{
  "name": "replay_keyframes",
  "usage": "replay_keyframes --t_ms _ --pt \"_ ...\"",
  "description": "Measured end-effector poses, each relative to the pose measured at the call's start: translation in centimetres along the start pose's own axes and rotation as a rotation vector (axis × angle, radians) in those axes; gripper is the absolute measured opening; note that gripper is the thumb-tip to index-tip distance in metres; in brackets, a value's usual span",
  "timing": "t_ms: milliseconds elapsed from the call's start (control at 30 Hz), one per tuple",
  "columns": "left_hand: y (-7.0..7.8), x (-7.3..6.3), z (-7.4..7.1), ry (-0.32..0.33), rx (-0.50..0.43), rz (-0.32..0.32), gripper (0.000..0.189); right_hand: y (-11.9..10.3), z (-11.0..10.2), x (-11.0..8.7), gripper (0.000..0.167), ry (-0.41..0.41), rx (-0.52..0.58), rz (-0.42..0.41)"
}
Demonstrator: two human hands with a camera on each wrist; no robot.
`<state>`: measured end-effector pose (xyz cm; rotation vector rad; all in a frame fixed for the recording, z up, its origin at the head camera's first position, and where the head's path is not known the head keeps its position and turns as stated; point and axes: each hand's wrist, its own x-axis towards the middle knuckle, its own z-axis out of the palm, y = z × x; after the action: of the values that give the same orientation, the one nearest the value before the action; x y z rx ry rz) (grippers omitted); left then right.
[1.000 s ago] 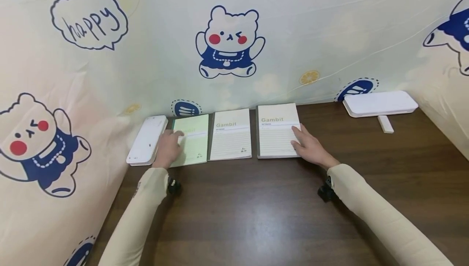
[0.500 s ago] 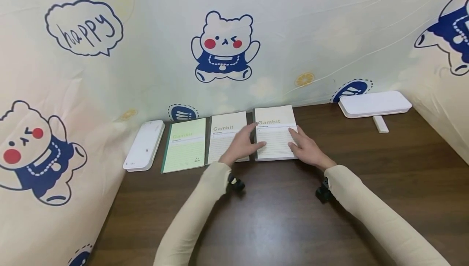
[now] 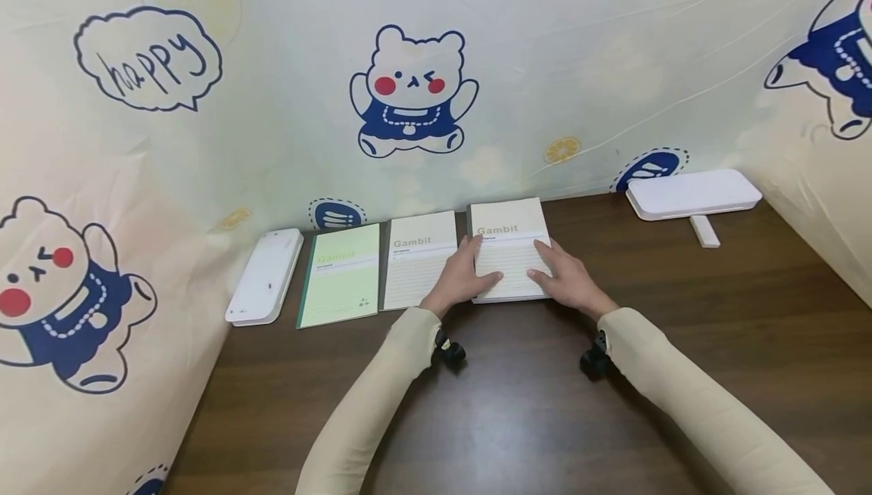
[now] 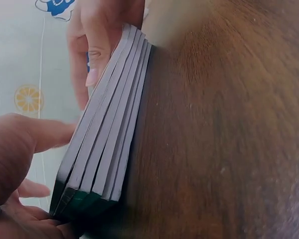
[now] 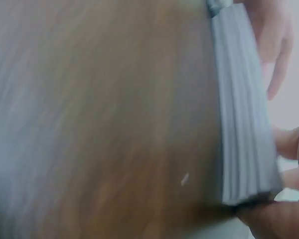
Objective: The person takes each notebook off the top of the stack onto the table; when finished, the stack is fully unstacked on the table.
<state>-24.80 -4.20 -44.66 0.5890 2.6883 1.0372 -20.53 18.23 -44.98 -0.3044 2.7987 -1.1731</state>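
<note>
A stack of several Gambit notebooks [image 3: 511, 260] lies near the back of the table, with a cream lined cover on top. My left hand [image 3: 465, 277] holds its left, spine side, thumb over the top cover. On the opposite side my right hand [image 3: 567, 277] grips the edge, its thumb also on the cover. The left wrist view shows the page edges of the notebook stack [image 4: 104, 124] and dark green spines at its corner. In the right wrist view, blurred, fingers [image 5: 274, 214] reach round the corner of the stack.
Left of the stack lie another cream notebook [image 3: 415, 260], partly behind my left hand, and a green notebook [image 3: 341, 275]. A white flat case [image 3: 266, 275] sits at the far left. Another white case [image 3: 695, 194] and a small white block [image 3: 705, 231] are at the back right.
My left hand has moved right, from the green notebook to the left side of the stack. My right hand has stayed at the stack's right side. The head view has shifted slightly.
</note>
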Motion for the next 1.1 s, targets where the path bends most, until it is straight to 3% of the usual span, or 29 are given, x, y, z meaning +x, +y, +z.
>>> replay_keyframes --t_ms 133,300,667,867,1100 --pt "-0.2 0.0 0.0 0.011 -0.032 -0.003 0.079 -0.2 -0.7 -0.3 0.059 0.030 0.073 0.098" --pt "-0.3 0.1 0.3 0.039 -0.027 0.029 0.059 0.4 -2.2 -1.1 0.053 0.113 0.184 0.216" --pt "-0.3 0.3 0.2 0.017 0.050 0.030 0.063 2.0 -8.4 -2.9 0.058 0.286 0.361 0.254" --pt "-0.1 0.3 0.1 0.003 0.077 0.029 0.063 4.2 -11.6 -3.5 0.056 0.307 0.276 0.321" --pt "0.1 0.1 0.0 0.008 0.060 0.031 0.062 6.3 -9.8 -3.0 0.055 0.256 0.161 0.339"
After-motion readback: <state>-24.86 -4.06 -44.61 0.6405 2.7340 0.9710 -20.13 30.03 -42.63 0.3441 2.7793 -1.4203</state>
